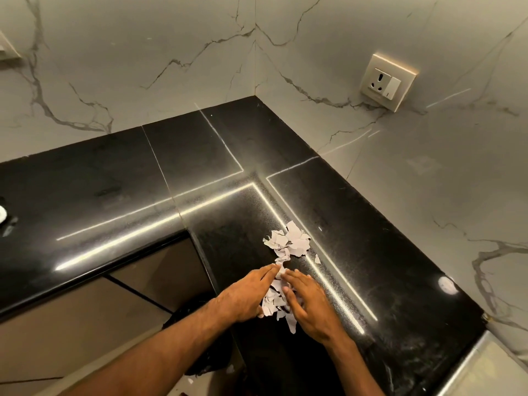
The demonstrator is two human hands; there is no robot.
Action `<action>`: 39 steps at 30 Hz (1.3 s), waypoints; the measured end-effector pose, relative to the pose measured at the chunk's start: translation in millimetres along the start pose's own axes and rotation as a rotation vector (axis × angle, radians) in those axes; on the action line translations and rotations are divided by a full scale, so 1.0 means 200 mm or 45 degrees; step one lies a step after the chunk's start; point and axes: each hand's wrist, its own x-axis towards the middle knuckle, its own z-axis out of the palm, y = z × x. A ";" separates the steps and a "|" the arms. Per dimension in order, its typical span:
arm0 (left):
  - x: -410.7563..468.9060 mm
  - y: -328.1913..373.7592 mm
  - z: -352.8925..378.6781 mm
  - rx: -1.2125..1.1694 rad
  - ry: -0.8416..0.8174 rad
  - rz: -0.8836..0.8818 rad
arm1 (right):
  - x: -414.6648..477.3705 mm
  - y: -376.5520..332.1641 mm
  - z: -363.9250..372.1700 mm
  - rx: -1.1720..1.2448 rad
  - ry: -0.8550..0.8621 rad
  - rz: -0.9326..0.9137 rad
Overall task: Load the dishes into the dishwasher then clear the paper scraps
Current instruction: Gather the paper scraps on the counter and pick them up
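Note:
White torn paper scraps (288, 241) lie in a heap on the black stone countertop (385, 275), trailing toward its front edge. More scraps (274, 302) lie between my two hands. My left hand (247, 295) lies flat on the counter with straight fingers, its side against the scraps. My right hand (310, 305) lies opposite, fingers straight and touching the scraps from the right. The fingertips of both hands nearly meet over the pile. One small scrap (317, 259) lies apart to the right.
The counter forms an L in a corner of marble walls. A wall socket (385, 81) sits at the upper right. A black bin bag (200, 338) stands on the floor below the counter edge, with brown cabinet fronts (85, 324) to the left. A few scraps (190, 380) lie on the floor.

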 end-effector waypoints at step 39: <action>0.12 0.02 -0.03 0.008 -0.144 -0.071 | 0.06 -0.15 -0.02 -0.119 -0.102 0.294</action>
